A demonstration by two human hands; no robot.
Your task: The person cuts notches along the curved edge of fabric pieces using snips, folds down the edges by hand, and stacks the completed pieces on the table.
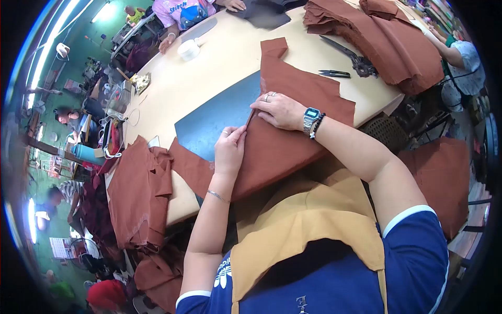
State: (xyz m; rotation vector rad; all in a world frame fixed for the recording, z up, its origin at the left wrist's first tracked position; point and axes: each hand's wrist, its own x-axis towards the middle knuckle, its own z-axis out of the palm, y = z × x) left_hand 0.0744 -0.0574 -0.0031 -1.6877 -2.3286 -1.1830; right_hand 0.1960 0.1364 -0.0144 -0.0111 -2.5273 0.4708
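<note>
A rust-brown cut fabric piece (298, 89) lies over a smooth blue-grey sheet (217, 118) on the pale table and hangs over the near edge. My left hand (230, 149) pinches the fabric's edge between thumb and fingertips, over the sheet's near side. Slightly farther up the same edge, my right hand (282, 111), with a wristwatch (311, 119) on its wrist, has its fingers closed on a narrow fold. The two hands are close together but apart. Whatever lies beneath the right fingers is hidden.
Large scissors (355, 57) and small thread snips (334, 74) lie beyond my right hand, near a rust-brown fabric stack (387, 47). More fabric (138, 193) drapes over the left edge. A white roll (189, 50) stands farther back. Other people sit around the table (219, 73).
</note>
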